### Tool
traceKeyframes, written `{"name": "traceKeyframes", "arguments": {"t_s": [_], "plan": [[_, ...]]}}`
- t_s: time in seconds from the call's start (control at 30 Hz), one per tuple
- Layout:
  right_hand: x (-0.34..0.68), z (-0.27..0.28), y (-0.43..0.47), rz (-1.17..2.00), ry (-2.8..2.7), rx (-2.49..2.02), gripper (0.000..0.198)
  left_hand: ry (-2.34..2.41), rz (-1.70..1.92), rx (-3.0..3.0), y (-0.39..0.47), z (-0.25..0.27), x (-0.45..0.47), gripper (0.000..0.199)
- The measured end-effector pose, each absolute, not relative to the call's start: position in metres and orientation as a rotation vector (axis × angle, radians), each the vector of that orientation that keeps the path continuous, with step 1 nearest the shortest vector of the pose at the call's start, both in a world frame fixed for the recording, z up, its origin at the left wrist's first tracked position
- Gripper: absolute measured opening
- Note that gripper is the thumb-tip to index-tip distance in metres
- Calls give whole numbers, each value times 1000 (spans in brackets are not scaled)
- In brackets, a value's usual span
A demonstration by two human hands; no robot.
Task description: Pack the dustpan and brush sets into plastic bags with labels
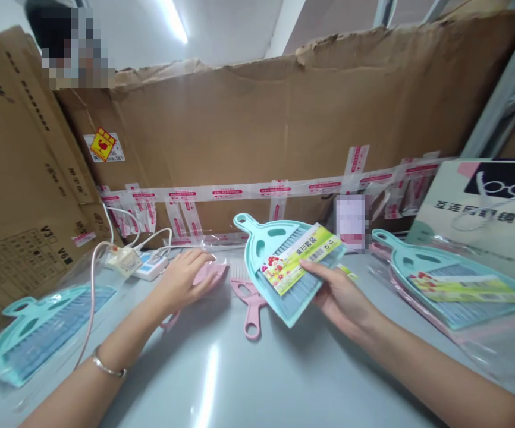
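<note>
Two hands at the bench, one teal dustpan set held, one pink dustpan covered.

We see the right hand [342,297] gripping a teal dustpan-and-brush set [284,261] by its lower right corner, thumb on the yellow label, raised and tilted above the middle of the bench [248,386]. The left hand [181,279] lies palm-down on a pink dustpan [210,274] toward the bench's far edge, fingers curved over it; we cannot tell whether they clamp it. A pink brush [251,306] lies between the hands. More bagged teal sets rest at the left edge [43,333] and right edge [449,285].
</note>
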State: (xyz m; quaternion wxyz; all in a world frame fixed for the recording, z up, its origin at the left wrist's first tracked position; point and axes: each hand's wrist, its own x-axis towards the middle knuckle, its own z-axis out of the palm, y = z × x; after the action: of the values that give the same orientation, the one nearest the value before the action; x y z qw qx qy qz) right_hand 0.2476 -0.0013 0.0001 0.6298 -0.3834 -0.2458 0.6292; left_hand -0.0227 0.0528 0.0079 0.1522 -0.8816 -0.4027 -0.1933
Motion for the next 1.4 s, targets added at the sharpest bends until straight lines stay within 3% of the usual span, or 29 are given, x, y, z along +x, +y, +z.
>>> {"name": "traceKeyframes", "arguments": {"t_s": [0.17,0.4,0.6,0.87,1.03,1.13,1.27,1.4], "plan": [[242,-4,-7,1582,-654,-944,40,-1316,-396,-2393,53,2,-13,12],[239,-5,-10,1631,-801,-1042,33,-1437,-700,-2280,47,12,-23,13],[230,-13,-9,1611,-631,-1021,35,-1159,-768,-2476,34,1,1,20],[213,-28,-18,1739,-526,-955,35,-880,-883,-2560,19,-19,21,17],[213,-26,-17,1652,-375,-874,32,-795,-930,-2701,14,-18,23,14],[216,-24,-14,1609,-318,-841,31,-1149,-1127,-2703,16,-16,23,22],[215,-25,-13,1582,-307,-783,34,-2083,-1710,-2503,19,-11,27,49],[211,-26,-18,1608,-344,-764,35,-2657,-1911,-2952,11,-10,41,60]]}}
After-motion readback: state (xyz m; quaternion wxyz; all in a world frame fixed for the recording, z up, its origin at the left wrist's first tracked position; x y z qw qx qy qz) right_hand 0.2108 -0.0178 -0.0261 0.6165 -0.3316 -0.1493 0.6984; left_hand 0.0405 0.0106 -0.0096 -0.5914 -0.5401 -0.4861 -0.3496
